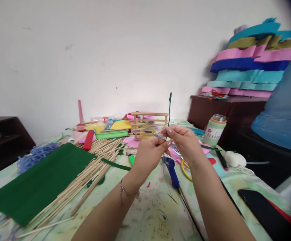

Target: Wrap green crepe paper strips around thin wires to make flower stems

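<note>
1. Pinching one dark green stem [170, 108] with the right hand [185, 140], thumb against fingertips, a little above its lower end.
2. Pinching at the lower end of that same stem with the left hand [148, 152], thumb and finger drawn together; wearing one bracelet [122, 190] on this wrist.
3. Holding the stem nearly upright over the middle of the table [145, 217], its top rising in front of the pale wall.
4. Behind the left hand, one rack of wooden sticks [150, 114], with several horizontal bars; too crowded for an exact count.
5. Under the hands, one blue glue gun [172, 169]; just beside it, one pair of scissors [177, 152], partly covered by the right hand.
6. To the left, one large green sheet [45, 180] beside a heap of loose sticks [99, 160], too many and too overlapped to number; also one red piece [88, 140] and one tangle of blue strands [37, 154].
7. Near the left forearm, one narrow green strip [115, 164].
8. To the right, one lidless flask [214, 132], one dark marker [222, 160], one rounded white object [235, 159] and one black phone [263, 211].
9. Beyond these, one dark cabinet [211, 110] under a stack of coloured pieces [248, 63], impossible to count; near it, one big blue jug [281, 103].
</note>
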{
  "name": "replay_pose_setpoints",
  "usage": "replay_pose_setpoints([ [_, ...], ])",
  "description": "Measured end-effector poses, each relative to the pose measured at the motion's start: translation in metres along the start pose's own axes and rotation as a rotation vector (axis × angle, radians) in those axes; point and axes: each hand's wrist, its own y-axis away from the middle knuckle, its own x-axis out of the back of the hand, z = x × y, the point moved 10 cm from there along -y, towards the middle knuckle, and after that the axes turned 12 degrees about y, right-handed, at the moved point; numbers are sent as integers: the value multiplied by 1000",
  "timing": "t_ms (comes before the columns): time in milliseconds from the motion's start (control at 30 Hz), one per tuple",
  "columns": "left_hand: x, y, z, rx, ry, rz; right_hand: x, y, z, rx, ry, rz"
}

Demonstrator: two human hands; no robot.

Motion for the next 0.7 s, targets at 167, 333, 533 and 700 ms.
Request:
replay_pose_setpoints([
  [167,-2,4,10,-94,-163,56,7,1,2,-8,-26,172],
  [333,-6,9,16,-178,-263,96,10,4,-1,22,-36,271],
  [533,-1,7,14,-119,-153,81,8,4,-7,37,-33,202],
  [700,4,3,12,-62,-46,44,-9,4,-10,40,75,-65],
])
